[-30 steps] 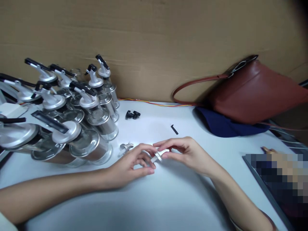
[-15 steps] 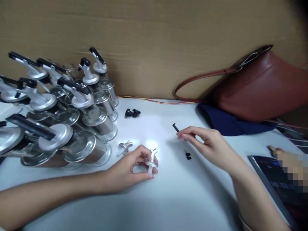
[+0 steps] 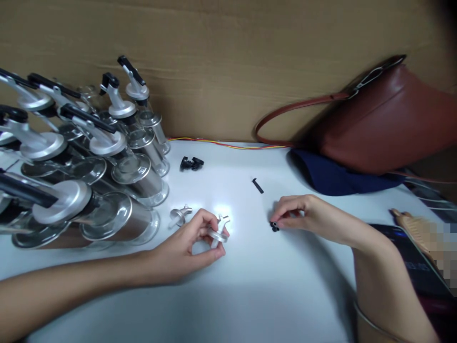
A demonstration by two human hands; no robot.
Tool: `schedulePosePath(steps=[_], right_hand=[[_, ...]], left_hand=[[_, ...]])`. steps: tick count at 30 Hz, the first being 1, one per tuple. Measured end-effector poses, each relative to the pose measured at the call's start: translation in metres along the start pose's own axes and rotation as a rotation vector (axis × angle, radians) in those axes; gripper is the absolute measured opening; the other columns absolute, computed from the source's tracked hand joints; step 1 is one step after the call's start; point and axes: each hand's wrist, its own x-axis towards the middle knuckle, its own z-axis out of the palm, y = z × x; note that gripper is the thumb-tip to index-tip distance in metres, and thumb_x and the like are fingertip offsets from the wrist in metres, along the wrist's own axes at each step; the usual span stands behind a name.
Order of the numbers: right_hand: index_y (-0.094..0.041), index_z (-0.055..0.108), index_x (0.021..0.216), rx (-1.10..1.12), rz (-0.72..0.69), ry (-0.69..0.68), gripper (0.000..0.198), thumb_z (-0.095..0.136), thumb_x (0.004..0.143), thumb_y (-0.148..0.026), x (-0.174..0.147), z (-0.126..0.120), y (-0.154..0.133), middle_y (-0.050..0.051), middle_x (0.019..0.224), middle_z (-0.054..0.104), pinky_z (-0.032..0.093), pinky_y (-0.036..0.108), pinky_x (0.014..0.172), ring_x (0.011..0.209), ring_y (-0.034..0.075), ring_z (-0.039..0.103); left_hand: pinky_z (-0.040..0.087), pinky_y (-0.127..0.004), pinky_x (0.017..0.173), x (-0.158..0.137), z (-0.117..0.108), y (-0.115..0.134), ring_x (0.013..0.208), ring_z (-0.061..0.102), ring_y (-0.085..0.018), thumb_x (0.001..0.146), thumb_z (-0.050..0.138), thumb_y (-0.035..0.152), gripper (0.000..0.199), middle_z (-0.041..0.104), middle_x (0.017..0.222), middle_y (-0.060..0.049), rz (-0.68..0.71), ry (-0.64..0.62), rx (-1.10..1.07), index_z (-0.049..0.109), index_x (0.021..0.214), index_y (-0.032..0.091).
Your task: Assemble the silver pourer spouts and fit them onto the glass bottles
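My left hand (image 3: pixel 193 243) is closed on a silver pourer spout (image 3: pixel 217 234), a metallic disc with a short forked neck, held just over the table. A second silver pourer spout (image 3: pixel 179 216) lies on the table by the knuckles of that hand. My right hand (image 3: pixel 294 213) pinches at the small black parts (image 3: pixel 274 226) on the tabletop, with the fingertips partly covering them. Beyond it, a thin black lever (image 3: pixel 257 186) with a hooked end lies flat. Several black stopper-like pieces (image 3: pixel 192 164) sit in a cluster farther back.
Several glass-and-metal bottles (image 3: pixel 139 178) with silver pourers crowd the left. A brown leather bag (image 3: pixel 389 124) rests on dark blue cloth (image 3: pixel 332 183) at the back right. A phone-like screen (image 3: pixel 403 257) lies at right. Thin wires (image 3: pixel 228 144) run along the cardboard wall (image 3: pixel 214 71).
My right hand has let go of the black lever, which now lies on the table, and has moved down to the small black parts. My left hand still holds the pourer spout.
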Motion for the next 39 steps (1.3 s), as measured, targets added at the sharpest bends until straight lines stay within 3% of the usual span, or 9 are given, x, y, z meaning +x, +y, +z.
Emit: schedulePosePath(steps=[6,10,14,19,24,28,32,36,39], right_hand=[[-0.023,0.071,0.079,-0.056,-0.117,0.104,0.012,0.060,0.081,-0.028,-0.002,0.003,-0.001,0.003,0.082,0.068,0.047,0.030,0.066,0.071,0.017,0.059],[-0.024,0.075,0.081,-0.007,-0.184,0.048,0.013,0.062,0.080,-0.023,0.000,0.005,-0.001,0.004,0.086,0.068,0.051,0.031,0.070,0.077,0.018,0.064],[-0.023,0.074,0.077,0.019,-0.158,0.035,0.012,0.065,0.081,-0.030,0.002,0.006,0.002,0.003,0.080,0.067,0.050,0.029,0.066,0.071,0.016,0.063],[-0.021,0.068,0.083,0.054,-0.137,0.269,0.019,0.062,0.085,-0.040,0.004,0.012,-0.003,0.004,0.084,0.070,0.049,0.029,0.070,0.076,0.018,0.063],[-0.021,0.062,0.090,0.117,-0.273,0.475,0.014,0.063,0.086,-0.034,0.008,0.035,-0.025,0.003,0.083,0.068,0.049,0.028,0.068,0.077,0.018,0.064],[-0.020,0.063,0.083,0.052,-0.433,0.440,0.006,0.063,0.087,-0.024,0.012,0.054,-0.041,0.003,0.078,0.067,0.048,0.026,0.062,0.070,0.016,0.062],[-0.020,0.067,0.092,0.052,-0.566,0.425,0.010,0.057,0.091,-0.018,0.014,0.063,-0.047,0.005,0.085,0.067,0.051,0.027,0.067,0.076,0.016,0.064],[-0.020,0.066,0.095,0.069,-0.562,0.475,0.011,0.056,0.092,-0.017,0.014,0.066,-0.045,0.006,0.091,0.070,0.052,0.029,0.075,0.083,0.017,0.066],[-0.019,0.066,0.095,0.080,-0.542,0.467,0.009,0.058,0.091,-0.017,0.013,0.067,-0.044,0.005,0.090,0.072,0.052,0.027,0.072,0.080,0.016,0.067]], left_hand=[[0.042,-0.032,0.073,0.001,-0.001,0.000,0.092,0.058,-0.017,0.086,0.058,0.024,0.023,0.056,0.115,-0.010,-0.012,0.003,-0.012,0.036,0.095,0.023],[0.042,-0.031,0.072,0.001,-0.001,0.000,0.091,0.058,-0.017,0.086,0.058,0.023,0.024,0.057,0.115,-0.011,0.003,0.006,-0.019,0.037,0.097,0.022],[0.042,-0.031,0.074,0.001,0.000,0.000,0.091,0.058,-0.016,0.086,0.058,0.023,0.026,0.057,0.115,-0.010,0.000,0.004,-0.033,0.036,0.099,0.023],[0.042,-0.033,0.080,0.001,0.002,0.000,0.090,0.058,-0.015,0.084,0.062,0.020,0.035,0.059,0.115,-0.009,-0.006,0.031,-0.113,0.031,0.100,0.024],[0.042,-0.035,0.083,0.002,0.002,0.002,0.085,0.060,-0.013,0.083,0.062,0.017,0.045,0.061,0.118,-0.010,-0.022,0.016,-0.123,0.029,0.113,0.025],[0.042,-0.036,0.087,0.001,0.001,0.003,0.091,0.060,-0.016,0.084,0.063,0.020,0.044,0.059,0.116,-0.008,-0.008,0.004,-0.089,0.037,0.119,0.023],[0.044,-0.034,0.084,0.002,0.001,0.004,0.089,0.061,-0.015,0.084,0.064,0.018,0.039,0.058,0.112,-0.006,0.027,0.023,-0.127,0.040,0.114,0.023],[0.045,-0.033,0.082,0.002,0.002,0.002,0.084,0.062,-0.014,0.084,0.063,0.015,0.042,0.060,0.110,-0.005,0.050,0.022,-0.159,0.036,0.114,0.025],[0.046,-0.034,0.081,0.002,0.001,0.000,0.084,0.063,-0.013,0.085,0.062,0.015,0.044,0.059,0.111,-0.004,0.056,0.036,-0.179,0.034,0.116,0.027]])
